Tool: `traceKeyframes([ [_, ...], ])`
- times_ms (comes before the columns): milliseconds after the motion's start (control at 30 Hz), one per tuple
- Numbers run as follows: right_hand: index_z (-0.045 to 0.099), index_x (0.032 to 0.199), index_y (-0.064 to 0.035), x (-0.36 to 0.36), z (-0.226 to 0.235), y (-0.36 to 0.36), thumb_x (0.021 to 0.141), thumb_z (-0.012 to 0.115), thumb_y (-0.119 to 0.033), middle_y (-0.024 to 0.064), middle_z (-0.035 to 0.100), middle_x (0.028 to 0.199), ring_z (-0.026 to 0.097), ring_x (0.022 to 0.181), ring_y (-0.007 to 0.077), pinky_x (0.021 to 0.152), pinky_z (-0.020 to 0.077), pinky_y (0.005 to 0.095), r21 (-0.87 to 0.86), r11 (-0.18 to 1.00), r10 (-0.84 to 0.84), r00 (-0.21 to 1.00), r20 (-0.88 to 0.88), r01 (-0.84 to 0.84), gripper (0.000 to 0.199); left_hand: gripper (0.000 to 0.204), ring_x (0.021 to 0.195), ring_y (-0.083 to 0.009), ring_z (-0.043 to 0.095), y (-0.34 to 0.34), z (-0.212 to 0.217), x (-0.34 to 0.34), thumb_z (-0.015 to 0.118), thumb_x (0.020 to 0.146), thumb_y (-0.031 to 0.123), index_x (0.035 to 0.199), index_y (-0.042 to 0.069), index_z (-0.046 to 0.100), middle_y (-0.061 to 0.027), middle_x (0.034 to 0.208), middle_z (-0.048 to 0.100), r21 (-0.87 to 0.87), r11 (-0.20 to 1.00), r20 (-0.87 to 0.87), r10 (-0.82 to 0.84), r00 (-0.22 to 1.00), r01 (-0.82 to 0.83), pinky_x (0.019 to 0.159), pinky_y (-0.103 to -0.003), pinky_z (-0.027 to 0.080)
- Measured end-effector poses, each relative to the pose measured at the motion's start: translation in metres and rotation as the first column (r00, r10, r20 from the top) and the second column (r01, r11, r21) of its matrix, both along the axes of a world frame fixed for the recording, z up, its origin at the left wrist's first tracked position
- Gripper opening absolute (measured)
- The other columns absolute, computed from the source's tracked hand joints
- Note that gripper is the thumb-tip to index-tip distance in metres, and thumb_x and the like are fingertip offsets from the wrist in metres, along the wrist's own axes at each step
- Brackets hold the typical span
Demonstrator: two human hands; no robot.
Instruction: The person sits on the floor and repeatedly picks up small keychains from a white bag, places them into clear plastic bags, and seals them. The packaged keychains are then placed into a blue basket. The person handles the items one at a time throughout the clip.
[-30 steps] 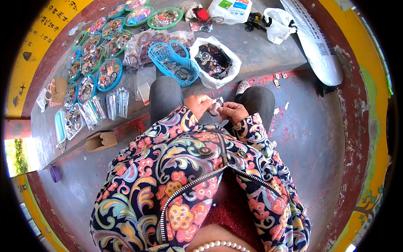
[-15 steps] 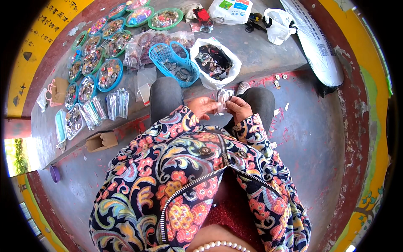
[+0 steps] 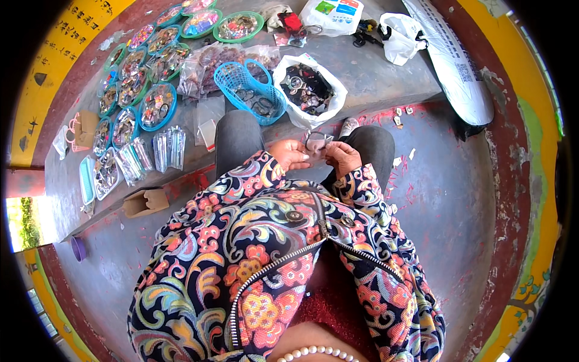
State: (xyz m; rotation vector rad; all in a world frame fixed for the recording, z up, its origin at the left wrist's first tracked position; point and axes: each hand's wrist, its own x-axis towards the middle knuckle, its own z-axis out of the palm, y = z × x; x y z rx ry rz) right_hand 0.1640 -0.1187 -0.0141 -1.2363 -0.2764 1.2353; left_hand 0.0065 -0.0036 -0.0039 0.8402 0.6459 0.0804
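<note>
1. I see a small clear plastic pouch (image 3: pixel 316 142) held up between both hands, just above the knees and in front of the low grey ledge (image 3: pixel 374 75).
2. My left hand (image 3: pixel 291 154) pinches the pouch's left edge, fingers closed on it; my right hand (image 3: pixel 342 158) pinches the right edge the same way. What is inside the pouch is too small to tell.
3. To handle it well, I judge the grip should stay at the edges, with the mouth kept level so nothing slides out, and the pull kept gentle since thin film tears easily.
4. Just beyond the hands, a white plastic bag (image 3: pixel 309 90) stands open on the ledge, full of dark small pieces.
5. Touching its left side, a blue plastic basket (image 3: pixel 248 90) holds a few dark ring-like items.
6. Further left, round blue and green trays (image 3: pixel 158 104) lie in rows, each holding mixed small trinkets.
7. Beside them are bundles of clear packets (image 3: pixel 169 148), and an open cardboard box (image 3: pixel 145 202) lies on the floor below the ledge.
</note>
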Motion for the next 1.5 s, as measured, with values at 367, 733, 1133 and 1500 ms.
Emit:
traceKeyframes([
  [367,0.059,0.087,-0.0015,0.004,0.009,0.005,0.081,0.058,-0.019,0.0055,0.062,0.075,0.054,0.057,0.0125,0.055,0.0427,0.0235,0.034,0.997,-0.071,0.991,-0.113,0.075,0.018,0.028,0.089,-0.0161,0.057,-0.001,0.009,0.002,0.058,0.078,0.009,0.104,0.000,0.051,-0.0073,0.098,0.058,0.042,0.998,-0.057,-0.045,0.997,0.047,0.067,-0.021,0.047],
  [733,0.058,0.092,0.0018,0.006,-0.008,0.006,0.083,0.052,-0.023,0.0093,0.062,0.085,0.058,0.071,0.0168,0.065,0.0441,0.0290,0.119,0.992,0.052,0.977,-0.206,-0.028,0.027,0.031,0.091,-0.0257,0.058,-0.009,0.017,0.006,0.050,0.077,-0.007,0.108,-0.004,0.048,-0.0139,0.103,0.056,-0.084,0.986,0.070,0.150,0.986,-0.144,0.078,-0.029,0.048],
  [1133,0.058,0.081,-0.0029,0.003,0.015,0.004,0.083,0.053,-0.023,0.0046,0.058,0.070,0.054,0.061,0.0158,0.059,0.0435,0.0286,0.123,0.992,0.027,0.966,-0.257,0.005,0.021,0.024,0.085,-0.0206,0.059,-0.018,0.042,0.003,0.054,0.081,0.007,0.103,-0.005,0.051,-0.0126,0.095,0.058,0.072,0.988,0.051,0.135,0.989,-0.139,0.074,-0.027,0.050],
  [1500,0.057,0.100,-0.0002,0.016,0.027,-0.017,0.082,0.053,-0.006,0.0100,0.062,0.089,0.059,0.079,0.0155,0.068,0.0461,0.0245,0.249,0.967,-0.209,0.698,0.685,0.045,0.020,0.015,0.085,-0.0202,0.059,0.030,-0.009,-0.017,0.051,0.082,0.005,0.096,-0.001,0.053,-0.0110,0.095,0.057,0.047,0.901,0.092,0.427,0.900,-0.432,0.076,-0.030,0.049],
])
